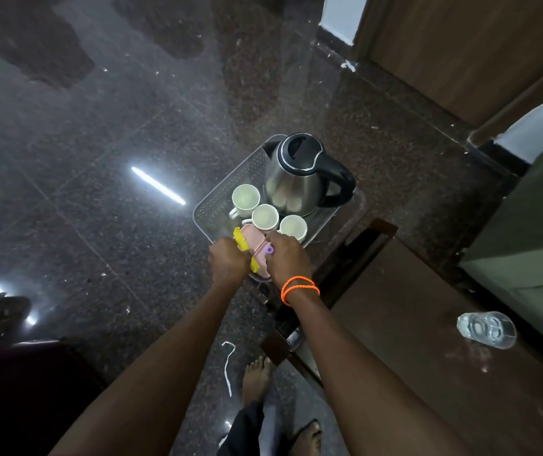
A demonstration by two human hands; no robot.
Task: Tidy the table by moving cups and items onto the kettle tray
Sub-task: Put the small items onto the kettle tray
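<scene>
A grey perforated tray (221, 195) holds a steel kettle (299, 176) with a black handle and three white cups (246, 196), (265, 217), (293, 227) in a row in front of it. At the tray's near edge lies a pink box (251, 236). My left hand (229, 261) is closed around a yellow strip (243, 242) that lies across the box. My right hand (288, 258), with orange bands at the wrist, pinches a small purple piece (269, 250) on the box. The near half of the box is hidden by both hands.
A dark wooden table (428, 357) stretches to the right, with a clear glass (487, 329) lying on its side. Below are a polished stone floor, my bare feet (257, 380) and a white cord (228, 366). A wooden door (461, 54) stands at the back right.
</scene>
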